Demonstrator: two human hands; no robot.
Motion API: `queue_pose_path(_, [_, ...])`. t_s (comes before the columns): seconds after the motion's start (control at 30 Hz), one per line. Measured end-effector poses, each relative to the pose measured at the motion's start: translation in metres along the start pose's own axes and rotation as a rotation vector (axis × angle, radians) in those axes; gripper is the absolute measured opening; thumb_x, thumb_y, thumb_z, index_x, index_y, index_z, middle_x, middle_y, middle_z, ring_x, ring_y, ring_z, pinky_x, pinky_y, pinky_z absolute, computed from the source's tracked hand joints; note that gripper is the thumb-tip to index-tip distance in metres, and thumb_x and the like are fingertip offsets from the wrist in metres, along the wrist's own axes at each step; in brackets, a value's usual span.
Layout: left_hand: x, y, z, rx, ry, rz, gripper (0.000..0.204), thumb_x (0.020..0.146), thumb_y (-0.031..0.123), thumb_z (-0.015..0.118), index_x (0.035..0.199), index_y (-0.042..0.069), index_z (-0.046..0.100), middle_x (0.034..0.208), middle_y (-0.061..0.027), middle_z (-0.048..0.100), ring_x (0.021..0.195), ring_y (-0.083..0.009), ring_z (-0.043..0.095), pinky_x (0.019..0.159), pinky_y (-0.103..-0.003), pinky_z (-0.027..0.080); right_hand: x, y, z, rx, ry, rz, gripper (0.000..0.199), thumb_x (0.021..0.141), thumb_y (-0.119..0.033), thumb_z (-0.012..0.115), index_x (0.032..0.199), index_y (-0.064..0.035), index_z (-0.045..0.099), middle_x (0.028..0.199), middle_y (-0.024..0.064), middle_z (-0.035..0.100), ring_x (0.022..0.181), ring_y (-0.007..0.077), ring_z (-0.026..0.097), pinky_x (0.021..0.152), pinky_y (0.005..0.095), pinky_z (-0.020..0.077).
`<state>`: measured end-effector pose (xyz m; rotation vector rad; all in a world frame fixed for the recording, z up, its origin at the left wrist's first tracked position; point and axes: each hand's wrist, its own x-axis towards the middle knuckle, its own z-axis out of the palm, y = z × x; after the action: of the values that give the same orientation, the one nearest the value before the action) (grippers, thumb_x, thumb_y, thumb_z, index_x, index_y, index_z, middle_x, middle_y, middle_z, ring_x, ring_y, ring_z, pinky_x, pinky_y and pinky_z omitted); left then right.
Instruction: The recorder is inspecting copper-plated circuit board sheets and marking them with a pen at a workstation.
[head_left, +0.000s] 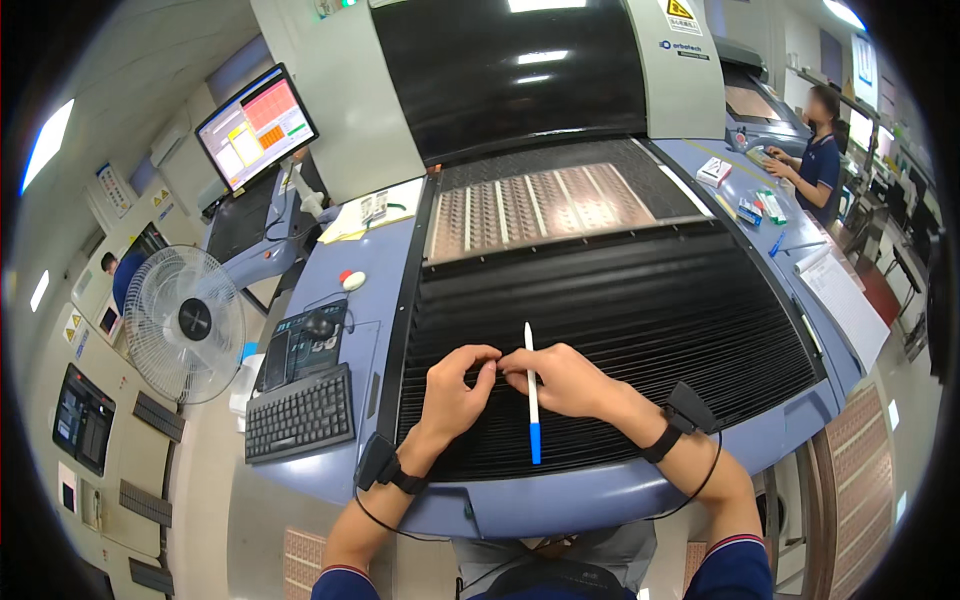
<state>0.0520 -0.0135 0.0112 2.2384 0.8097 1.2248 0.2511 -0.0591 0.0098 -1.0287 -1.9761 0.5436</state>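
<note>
Over the black ribbed bed (610,290) of a machine, my two hands meet at the fingertips. My right hand (568,382) has its fingers curled and holds a white pen (534,400) with a blue end, which lies nearly upright across the fingers. My left hand (456,395) is closed in a pinch against the right fingertips; anything between them is too small or hidden to make out. Beyond the hands, a copper-coloured circuit panel (540,207) with rows of repeated patterns lies flat under the machine's dark hood (510,90).
To the left are a black keyboard (300,415), a mouse (320,324), red and white buttons (353,281), a monitor (257,128) and a fan (185,322). On the right ledge lie small boxes (714,171) and a paper pad (840,300). A co-worker (820,165) stands far right.
</note>
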Motion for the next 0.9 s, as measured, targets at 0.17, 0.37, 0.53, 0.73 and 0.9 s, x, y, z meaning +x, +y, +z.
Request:
queue_pose_path(0.17, [-0.018,-0.010,0.002,0.079,-0.048,0.105,0.020,0.082,0.001,0.070,0.101,0.002,0.071,0.093,-0.0109,0.073,0.083,-0.0269,0.071,0.074,-0.035,0.056,-0.011,-0.001,0.007,-0.178,0.013,-0.091,0.018,0.091,-0.012,0.065,0.108,-0.0046,0.064,0.070,0.0167,0.067,0.066,0.0362,0.068,0.056,0.0449,0.0528])
queue_pose_path(0.37, [-0.017,-0.002,0.001,0.115,-0.022,0.242,0.024,0.080,-0.002,0.071,0.104,0.001,0.071,0.089,-0.0120,0.073,0.074,-0.0233,0.071,0.066,-0.031,0.055,-0.016,-0.005,0.008,-0.139,0.109,-0.175,0.022,0.084,-0.006,0.067,0.106,-0.0062,0.064,0.064,0.0116,0.064,0.058,0.0307,0.065,0.052,0.0400,0.0514])
queue_pose_path(0.53, [-0.023,-0.004,0.002,0.092,-0.033,0.247,0.023,0.078,-0.004,0.072,0.100,-0.001,0.070,0.088,-0.0118,0.073,0.073,-0.0237,0.071,0.065,-0.031,0.056,-0.019,-0.006,0.016,-0.148,0.134,-0.233,0.026,0.081,-0.005,0.070,0.106,-0.0061,0.067,0.058,0.0083,0.061,0.051,0.0277,0.062,0.045,0.0377,0.0484])
queue_pose_path(0.73, [-0.023,-0.004,0.000,0.059,-0.082,0.189,0.023,0.082,-0.006,0.070,0.103,-0.002,0.066,0.090,-0.0138,0.073,0.077,-0.0255,0.073,0.068,-0.032,0.058,-0.018,-0.004,0.019,-0.144,0.173,-0.244,0.032,0.077,-0.003,0.072,0.108,-0.0065,0.067,0.059,0.0068,0.061,0.050,0.0256,0.062,0.046,0.0361,0.0484])
queue_pose_path(0.9, [-0.024,-0.004,0.004,-0.037,-0.045,0.171,0.020,0.088,-0.008,0.064,0.107,-0.001,0.062,0.082,-0.0133,0.071,0.074,-0.0254,0.073,0.064,-0.032,0.057,-0.017,-0.009,0.017,-0.131,0.147,-0.256,0.040,0.075,-0.003,0.073,0.114,-0.0069,0.067,0.061,0.0054,0.062,0.050,0.0240,0.061,0.046,0.0352,0.0481])
